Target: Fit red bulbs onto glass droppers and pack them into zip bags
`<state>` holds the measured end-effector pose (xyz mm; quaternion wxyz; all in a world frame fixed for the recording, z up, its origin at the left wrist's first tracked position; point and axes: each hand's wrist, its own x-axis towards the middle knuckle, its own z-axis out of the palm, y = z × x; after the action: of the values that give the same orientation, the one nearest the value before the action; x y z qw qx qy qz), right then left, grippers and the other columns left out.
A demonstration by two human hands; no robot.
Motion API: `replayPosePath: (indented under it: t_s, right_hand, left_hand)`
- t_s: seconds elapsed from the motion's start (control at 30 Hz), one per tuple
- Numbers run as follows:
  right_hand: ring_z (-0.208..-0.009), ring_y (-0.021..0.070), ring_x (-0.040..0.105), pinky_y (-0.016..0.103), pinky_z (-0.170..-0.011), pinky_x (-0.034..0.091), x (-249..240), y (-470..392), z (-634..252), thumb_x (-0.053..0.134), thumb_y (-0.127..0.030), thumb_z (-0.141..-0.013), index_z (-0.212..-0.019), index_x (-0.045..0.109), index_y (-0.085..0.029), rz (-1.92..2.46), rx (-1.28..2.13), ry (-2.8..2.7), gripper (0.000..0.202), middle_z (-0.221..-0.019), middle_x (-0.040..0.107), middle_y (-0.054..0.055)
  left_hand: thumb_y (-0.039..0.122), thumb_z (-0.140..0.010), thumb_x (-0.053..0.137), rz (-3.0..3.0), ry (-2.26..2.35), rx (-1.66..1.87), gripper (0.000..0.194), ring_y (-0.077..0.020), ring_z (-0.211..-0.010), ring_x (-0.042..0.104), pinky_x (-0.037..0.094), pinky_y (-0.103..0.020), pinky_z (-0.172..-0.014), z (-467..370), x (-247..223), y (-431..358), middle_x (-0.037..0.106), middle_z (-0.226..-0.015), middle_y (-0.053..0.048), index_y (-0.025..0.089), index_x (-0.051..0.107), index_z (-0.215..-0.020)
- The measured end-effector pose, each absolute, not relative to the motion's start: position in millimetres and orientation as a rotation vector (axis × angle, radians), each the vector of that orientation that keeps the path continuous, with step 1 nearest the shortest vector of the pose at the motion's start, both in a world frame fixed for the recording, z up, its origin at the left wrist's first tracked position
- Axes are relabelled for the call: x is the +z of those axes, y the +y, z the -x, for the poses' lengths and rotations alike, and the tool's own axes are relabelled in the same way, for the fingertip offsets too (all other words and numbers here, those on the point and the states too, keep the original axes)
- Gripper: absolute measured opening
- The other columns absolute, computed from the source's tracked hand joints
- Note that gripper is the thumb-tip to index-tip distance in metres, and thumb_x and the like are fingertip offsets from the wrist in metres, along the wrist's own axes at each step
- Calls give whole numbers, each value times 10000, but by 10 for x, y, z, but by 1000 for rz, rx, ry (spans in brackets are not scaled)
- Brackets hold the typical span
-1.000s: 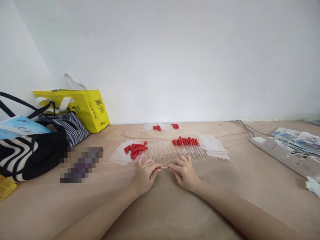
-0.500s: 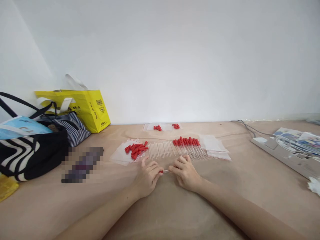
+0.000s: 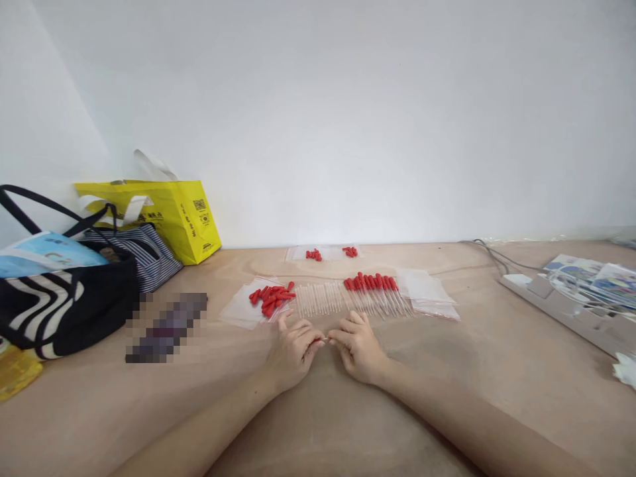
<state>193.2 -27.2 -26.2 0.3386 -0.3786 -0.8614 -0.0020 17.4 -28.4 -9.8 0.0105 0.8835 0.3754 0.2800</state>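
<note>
In the middle of the table my left hand (image 3: 294, 350) is closed in a pinch on a red rubber bulb (image 3: 317, 342), mostly hidden by the fingers. Facing it, my right hand (image 3: 362, 350) pinches a thin clear dropper tube, largely covered by the fingertips, in line with the bulb. The two hands' fingertips nearly meet. Just beyond them lies a row of bare clear tubes (image 3: 318, 300). To its left is a pile of loose red bulbs (image 3: 271, 299) on plastic bags; on its right, several droppers with red bulbs (image 3: 377, 286) lie side by side.
Clear zip bags (image 3: 430, 295) lie right of the droppers. Toward the wall, another bag (image 3: 328, 252) carries small red bulbs. At left are a black bag (image 3: 94, 305), a striped pouch (image 3: 156, 258) and a yellow bag (image 3: 196, 225). A power strip (image 3: 561, 311) with cables is at right.
My right hand has moved left toward my left hand, and the stretch of tube showing between them has shrunk. The left hand stays nearly in place. The view has shifted slightly.
</note>
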Motion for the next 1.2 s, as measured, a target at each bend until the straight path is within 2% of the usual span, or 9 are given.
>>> replayPosePath:
  t_s: [0.1,0.17,0.3,0.47,0.6,0.77,1.1,1.2]
  right_hand:
    - [-731,151,361,290,-649,199,-232,-266,-1932,430,-150,-800,-794,600,-189,1033,89,-2236,175,-673,530,20]
    - [-741,151,373,290,-657,205,-205,-261,-1963,418,-168,-819,-815,602,-196,1070,150,-2229,186,-684,540,17]
    - [-732,146,392,290,-662,214,-166,-246,-2050,398,-189,-841,-792,601,-188,1135,216,-2217,209,-672,546,15]
    - [-722,148,406,294,-667,222,-165,-244,-2064,377,-208,-852,-788,605,-182,1118,207,-2226,238,-668,555,25]
    - [-710,148,406,290,-660,229,-180,-257,-2021,371,-190,-846,-754,600,-174,1124,215,-2207,247,-652,556,25]
    - [-726,145,424,280,-662,232,-189,-271,-2010,368,-196,-854,-790,603,-187,1084,215,-2237,243,-681,571,22]
    - [-786,154,438,297,-678,202,-88,-243,-2172,469,-220,-811,-834,608,-223,1121,2,-2344,142,-800,591,19]
    - [-795,162,441,295,-677,210,-57,-258,-2213,495,-309,-801,-983,587,-246,1087,-24,-2381,213,-841,592,30]
  left_hand:
    - [258,-867,389,-2742,1195,895,198,-135,-754,559,38,-459,-972,-166,-91,-265,651,-728,47,216,558,-773]
    - [309,-847,437,-2729,1214,906,147,-147,-789,564,11,-466,-983,-142,-87,-244,663,-766,39,227,559,-846]
    - [370,-805,497,-2679,1271,908,207,-165,-844,562,30,-470,-990,-83,-82,-201,669,-847,24,245,541,-964]
    - [347,-833,452,-2571,1280,904,154,-148,-817,557,29,-462,-993,-103,-82,-199,658,-822,46,266,582,-843]
    - [350,-825,455,-2453,1315,911,175,-149,-789,553,134,-453,-962,-131,-99,-220,648,-795,29,253,599,-809]
    - [349,-818,453,-2457,1289,862,184,-153,-789,549,173,-450,-942,-130,-108,-243,641,-801,18,247,606,-814]
    - [325,-828,440,-2433,1352,863,160,-157,-797,553,123,-479,-952,-103,-70,-197,643,-792,43,245,577,-808]
    - [320,-830,437,-2455,1347,834,157,-157,-798,548,125,-478,-951,-84,-81,-174,639,-797,43,251,577,-817]
